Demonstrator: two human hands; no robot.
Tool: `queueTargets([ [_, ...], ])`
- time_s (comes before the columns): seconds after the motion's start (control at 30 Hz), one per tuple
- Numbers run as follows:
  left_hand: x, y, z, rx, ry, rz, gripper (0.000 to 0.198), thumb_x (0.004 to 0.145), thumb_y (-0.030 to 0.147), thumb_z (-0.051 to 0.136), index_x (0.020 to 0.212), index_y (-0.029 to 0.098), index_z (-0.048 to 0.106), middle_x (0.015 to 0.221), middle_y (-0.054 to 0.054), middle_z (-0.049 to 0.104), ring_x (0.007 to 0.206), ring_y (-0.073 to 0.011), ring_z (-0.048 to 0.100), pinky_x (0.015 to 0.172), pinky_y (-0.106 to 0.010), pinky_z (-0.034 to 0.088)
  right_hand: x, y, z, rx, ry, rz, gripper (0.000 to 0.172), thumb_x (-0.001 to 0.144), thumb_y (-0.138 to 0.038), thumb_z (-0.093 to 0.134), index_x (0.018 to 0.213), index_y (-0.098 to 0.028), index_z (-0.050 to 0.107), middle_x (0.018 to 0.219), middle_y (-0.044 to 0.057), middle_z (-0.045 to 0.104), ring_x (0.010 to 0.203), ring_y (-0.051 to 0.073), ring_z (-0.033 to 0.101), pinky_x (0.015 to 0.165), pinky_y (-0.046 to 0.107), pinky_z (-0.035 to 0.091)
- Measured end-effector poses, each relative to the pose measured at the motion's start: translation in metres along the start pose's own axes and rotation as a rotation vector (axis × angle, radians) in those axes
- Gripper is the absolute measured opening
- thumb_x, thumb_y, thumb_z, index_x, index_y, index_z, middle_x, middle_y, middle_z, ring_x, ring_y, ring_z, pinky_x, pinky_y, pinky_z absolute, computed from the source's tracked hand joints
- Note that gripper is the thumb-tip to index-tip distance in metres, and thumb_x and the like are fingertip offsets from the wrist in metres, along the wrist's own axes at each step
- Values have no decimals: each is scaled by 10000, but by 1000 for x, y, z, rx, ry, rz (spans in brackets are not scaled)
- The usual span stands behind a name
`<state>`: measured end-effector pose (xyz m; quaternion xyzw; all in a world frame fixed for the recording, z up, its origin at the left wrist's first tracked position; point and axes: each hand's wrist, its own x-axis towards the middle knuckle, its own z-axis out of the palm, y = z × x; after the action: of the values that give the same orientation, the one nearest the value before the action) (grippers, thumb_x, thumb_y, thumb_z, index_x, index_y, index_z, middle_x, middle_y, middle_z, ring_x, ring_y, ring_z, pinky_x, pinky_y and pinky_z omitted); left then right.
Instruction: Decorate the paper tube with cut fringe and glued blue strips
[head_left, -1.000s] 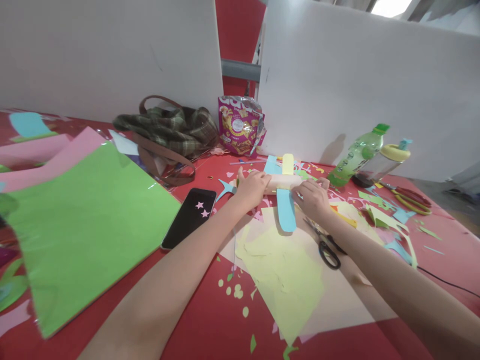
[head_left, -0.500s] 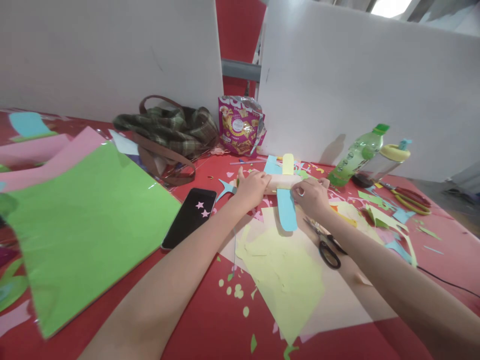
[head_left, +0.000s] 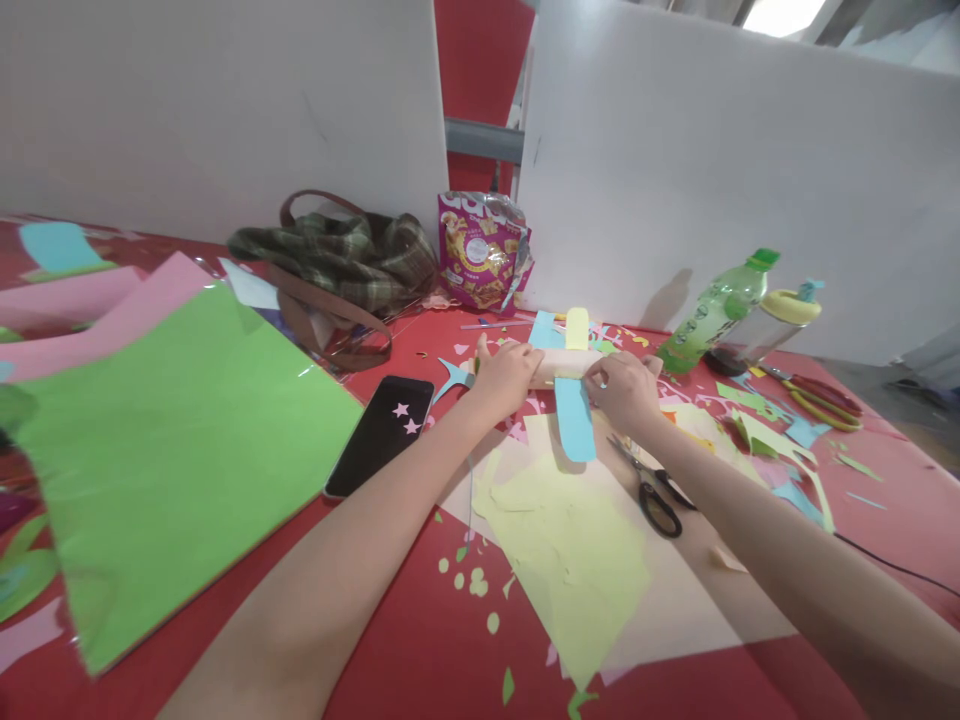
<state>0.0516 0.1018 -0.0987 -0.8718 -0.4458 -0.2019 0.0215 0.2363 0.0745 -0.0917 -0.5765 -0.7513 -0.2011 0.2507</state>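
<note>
A pale cardboard tube (head_left: 555,366) lies across the red table, with a blue paper strip (head_left: 575,420) hanging toward me and a yellow strip (head_left: 576,327) sticking out behind it. My left hand (head_left: 506,374) is curled round the tube's left end. My right hand (head_left: 625,390) pinches the tube where the blue strip meets it. Both forearms stretch out over a yellow sheet (head_left: 570,550) with cut edges.
Black-handled scissors (head_left: 651,490) lie just right of the blue strip. A phone (head_left: 381,434) with pink stars sits left, beside green paper (head_left: 165,440). A plaid bag (head_left: 337,265), snack packet (head_left: 482,250), green bottle (head_left: 712,312), lidded cup (head_left: 772,320), red-yellow scissors (head_left: 821,398) and scraps surround.
My right hand has shifted slightly left along the tube toward the blue strip. The left hand and the tube have stayed in place.
</note>
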Motion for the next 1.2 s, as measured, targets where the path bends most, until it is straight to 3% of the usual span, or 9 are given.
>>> queueTargets([
  [0.3,0,0,-2,1,11,4,325,672,40,439,942,219,463,1021,-34,545,992,-202,436,913,-560,81,3,1,-5,-5,17,37,109,671,-142,475,595,-179,544,574,14,555,643,179,501,598,308,187],
  [0.47,-1,1,-1,0,15,-5,258,741,86,402,947,229,465,1040,-41,539,1008,-201,426,913,-552,105,-5,-20,-24,7,-22,-25,74,697,-172,484,704,-187,556,660,16,580,696,182,507,648,321,205],
  [0.77,-1,2,1,-7,32,-9,254,770,118,379,987,224,458,1061,-43,532,1016,-205,420,902,-585,81,-51,-89,-64,112,-443,-345,136,729,-183,472,838,-175,553,863,78,582,807,212,501,765,388,251],
  [0.9,-1,2,0,-11,31,-7,259,760,108,380,974,224,468,1041,-39,541,1001,-207,430,900,-582,91,-61,-100,-75,182,-587,-396,306,730,-204,494,1036,-179,487,1048,112,527,946,246,462,822,427,273],
  [1.0,0,2,-1,-13,19,-12,302,725,70,392,971,228,469,1041,-36,543,1004,-207,432,901,-568,105,-67,-105,-81,279,-667,-477,430,746,-314,502,1153,-220,396,1192,113,435,1076,266,378,864,446,285],
  [1.2,-1,2,-2,0,7,-23,326,705,50,392,963,235,466,1061,-33,535,1021,-203,423,904,-533,125,-82,-110,-79,332,-774,-513,536,731,-466,476,1210,-282,322,1259,105,368,1145,341,292,824,552,324],
])
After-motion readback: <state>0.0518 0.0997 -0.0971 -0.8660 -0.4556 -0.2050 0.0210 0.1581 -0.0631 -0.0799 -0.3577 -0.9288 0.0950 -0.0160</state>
